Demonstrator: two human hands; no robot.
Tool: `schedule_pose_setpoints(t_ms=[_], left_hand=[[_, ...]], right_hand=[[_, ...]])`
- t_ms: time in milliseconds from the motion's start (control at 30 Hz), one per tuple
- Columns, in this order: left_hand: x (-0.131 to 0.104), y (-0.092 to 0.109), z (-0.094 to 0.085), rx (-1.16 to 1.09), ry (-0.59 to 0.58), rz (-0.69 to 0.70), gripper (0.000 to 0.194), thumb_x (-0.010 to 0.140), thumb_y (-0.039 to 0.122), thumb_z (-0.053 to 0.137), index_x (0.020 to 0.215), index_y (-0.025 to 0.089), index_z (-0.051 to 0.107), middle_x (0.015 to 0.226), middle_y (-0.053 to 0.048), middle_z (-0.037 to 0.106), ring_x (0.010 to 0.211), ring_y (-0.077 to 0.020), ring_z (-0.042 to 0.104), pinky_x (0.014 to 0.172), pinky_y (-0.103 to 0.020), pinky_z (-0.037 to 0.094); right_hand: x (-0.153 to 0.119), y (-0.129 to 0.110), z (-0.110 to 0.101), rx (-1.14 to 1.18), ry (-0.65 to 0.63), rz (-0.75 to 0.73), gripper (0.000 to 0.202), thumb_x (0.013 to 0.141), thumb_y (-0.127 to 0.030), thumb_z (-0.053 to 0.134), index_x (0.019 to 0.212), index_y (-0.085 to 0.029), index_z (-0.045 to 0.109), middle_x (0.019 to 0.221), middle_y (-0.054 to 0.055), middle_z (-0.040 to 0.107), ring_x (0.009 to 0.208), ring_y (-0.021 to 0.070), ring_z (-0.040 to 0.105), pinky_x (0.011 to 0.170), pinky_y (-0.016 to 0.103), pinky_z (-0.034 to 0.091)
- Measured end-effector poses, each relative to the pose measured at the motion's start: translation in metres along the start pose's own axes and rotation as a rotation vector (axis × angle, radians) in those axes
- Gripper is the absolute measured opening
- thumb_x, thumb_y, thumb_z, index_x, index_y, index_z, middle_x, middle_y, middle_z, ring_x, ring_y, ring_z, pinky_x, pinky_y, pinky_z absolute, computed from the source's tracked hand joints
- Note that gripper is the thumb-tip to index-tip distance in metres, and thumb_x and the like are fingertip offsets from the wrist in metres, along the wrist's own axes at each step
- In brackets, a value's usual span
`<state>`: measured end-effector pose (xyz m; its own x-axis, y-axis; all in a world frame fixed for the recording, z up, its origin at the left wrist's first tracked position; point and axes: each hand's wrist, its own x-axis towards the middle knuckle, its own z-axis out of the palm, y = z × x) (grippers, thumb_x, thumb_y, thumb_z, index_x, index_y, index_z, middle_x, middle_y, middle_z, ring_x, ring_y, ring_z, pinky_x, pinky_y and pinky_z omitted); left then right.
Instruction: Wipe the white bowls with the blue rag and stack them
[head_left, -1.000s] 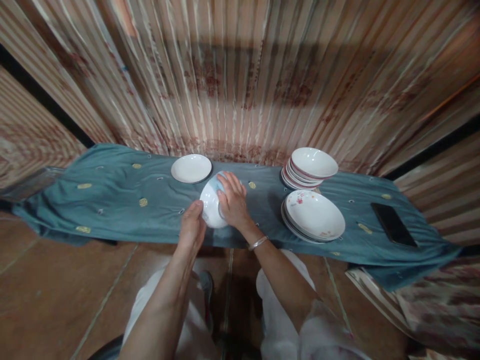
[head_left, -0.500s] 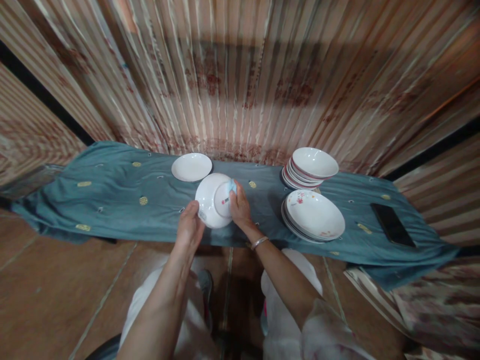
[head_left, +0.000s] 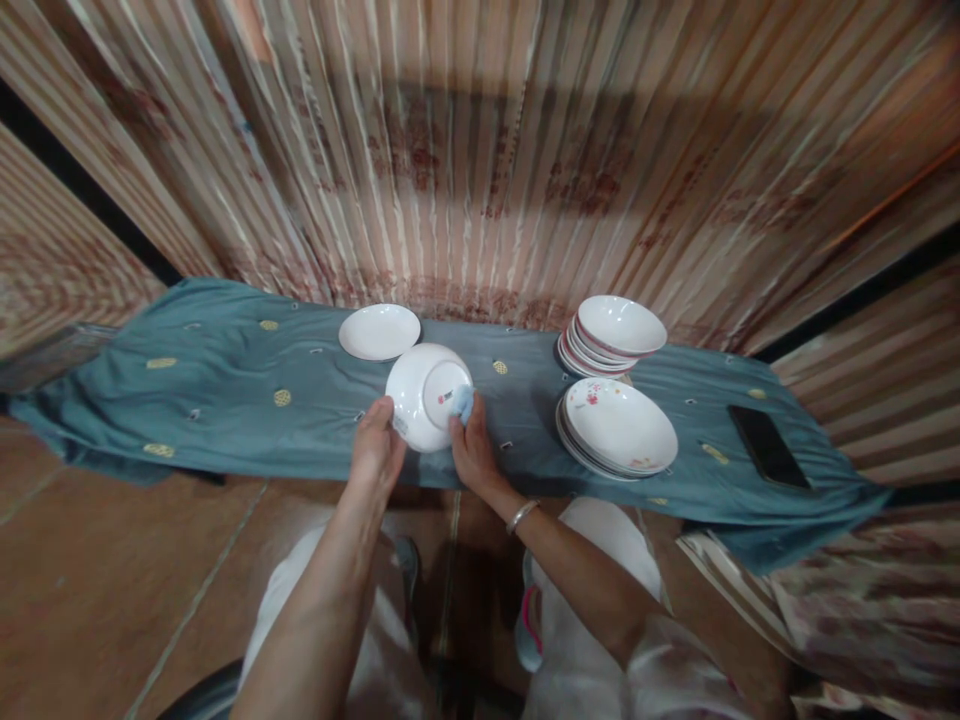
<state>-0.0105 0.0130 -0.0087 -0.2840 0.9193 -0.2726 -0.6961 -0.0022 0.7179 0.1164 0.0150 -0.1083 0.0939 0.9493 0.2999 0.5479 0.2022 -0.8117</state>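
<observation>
A white bowl (head_left: 415, 398) is tipped so that its underside, with a foot ring and a small printed mark, faces me. My left hand (head_left: 376, 446) grips its left rim, thumb on the outer wall and fingers hidden behind. At the lower right of the bowl, my right hand (head_left: 472, 445) pinches a light blue cloth (head_left: 463, 402) against the surface beside the foot ring. A white plate (head_left: 379, 332) lies just behind the bowl, to the left.
A teal patterned cloth (head_left: 225, 400) covers the long table. On the right stand a stack of bowls (head_left: 621, 325) and, in front of it, stacked floral plates (head_left: 622, 425). A black phone (head_left: 769, 447) lies near the right end. A pleated curtain (head_left: 465, 150) hangs behind.
My right hand and the blue cloth have slid down along the right side of the bowl's underside. My left hand keeps its grip. The whole view has shifted slightly.
</observation>
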Motion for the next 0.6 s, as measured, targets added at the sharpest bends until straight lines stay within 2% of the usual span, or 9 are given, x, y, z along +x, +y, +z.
schedule_pose_setpoints(t_ms=[133,367,500,600], left_hand=[[0.000,-0.001,0.001,0.000,0.021,0.010,0.017,0.071,0.019,0.076,0.066,0.014,0.060,0.063,0.002,0.064,0.059,-0.0087,0.057,0.062,-0.020,0.049],[0.001,-0.003,0.005,-0.025,0.056,0.009,0.012,0.077,0.016,0.068,0.067,0.015,0.061,0.064,0.000,0.066,0.062,-0.0107,0.060,0.065,-0.022,0.051],[0.001,-0.003,0.005,-0.050,0.062,0.004,0.013,0.078,0.014,0.067,0.066,0.014,0.061,0.064,0.000,0.065,0.060,-0.0105,0.060,0.063,-0.021,0.050],[0.003,-0.004,0.004,-0.034,0.050,0.003,0.013,0.075,0.016,0.071,0.067,0.014,0.061,0.063,0.001,0.065,0.058,-0.0103,0.058,0.062,-0.022,0.049]], right_hand=[[-0.017,-0.002,-0.001,-0.002,-0.033,-0.041,0.073,0.099,-0.048,0.029,0.154,-0.006,0.005,0.158,0.024,0.019,0.150,0.0277,0.015,0.119,0.051,0.025],[-0.049,-0.011,-0.005,-0.106,-0.168,-0.133,0.079,0.098,-0.043,0.038,0.154,-0.005,-0.003,0.161,0.024,0.004,0.150,0.0334,0.005,0.119,0.057,0.023],[-0.053,-0.014,-0.010,-0.169,-0.163,-0.250,0.081,0.097,-0.036,0.042,0.154,-0.008,-0.009,0.162,0.022,-0.003,0.150,0.0339,0.004,0.119,0.057,0.024],[-0.049,-0.015,-0.015,-0.187,-0.164,-0.329,0.081,0.096,-0.027,0.044,0.154,-0.011,-0.011,0.162,0.021,-0.002,0.150,0.0329,0.004,0.119,0.057,0.025]])
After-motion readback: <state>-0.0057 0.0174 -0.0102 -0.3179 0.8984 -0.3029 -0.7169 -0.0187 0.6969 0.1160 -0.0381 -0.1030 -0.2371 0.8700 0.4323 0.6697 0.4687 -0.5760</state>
